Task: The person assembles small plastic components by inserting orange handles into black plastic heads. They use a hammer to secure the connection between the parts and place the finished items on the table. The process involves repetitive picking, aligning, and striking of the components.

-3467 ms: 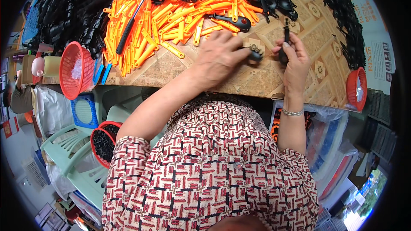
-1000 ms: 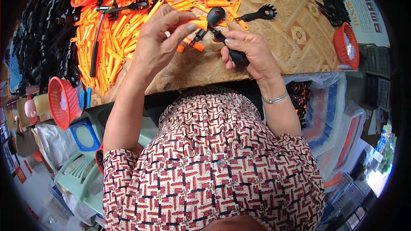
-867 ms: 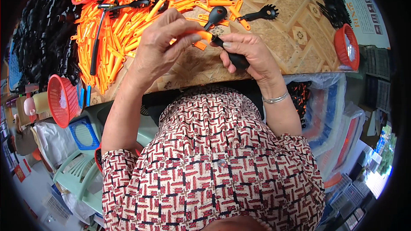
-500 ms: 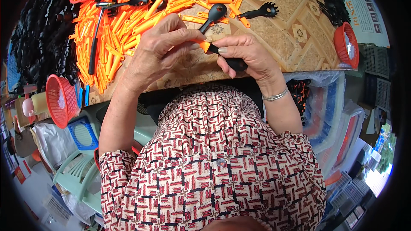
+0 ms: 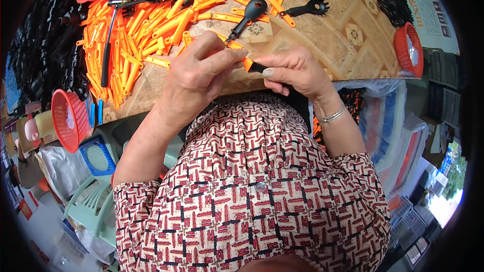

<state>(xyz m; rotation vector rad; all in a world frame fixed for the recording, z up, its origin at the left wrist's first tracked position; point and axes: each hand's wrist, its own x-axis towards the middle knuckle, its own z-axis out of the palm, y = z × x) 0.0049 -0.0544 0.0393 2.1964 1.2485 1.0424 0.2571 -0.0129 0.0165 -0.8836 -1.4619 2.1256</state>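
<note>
My left hand [image 5: 201, 70] pinches an orange plastic handle [image 5: 248, 64], most of it hidden by the fingers. My right hand [image 5: 297, 73] grips a black kitchen utensil [image 5: 257, 67] whose neck meets the orange end between my two hands. The utensil's head is hidden in my right palm. Just beyond my fingers, a black spoon [image 5: 255, 9] lies on the table with its neck pointing toward me. A black pasta server [image 5: 313, 7] with a toothed rim rests farther right.
A large heap of orange handles [image 5: 121, 45] covers the table's left part, with a hammer [image 5: 109, 45] on it. Black utensils pile up at far left [image 5: 40, 35]. Red baskets stand at the left [image 5: 70, 121] and right [image 5: 408, 50] edges. The patterned tabletop [image 5: 348, 45] extends rightward.
My hands have turned the joined pieces slightly, and the black rounded end seen below my right hand is now hidden. My left hand sits a little lower.
</note>
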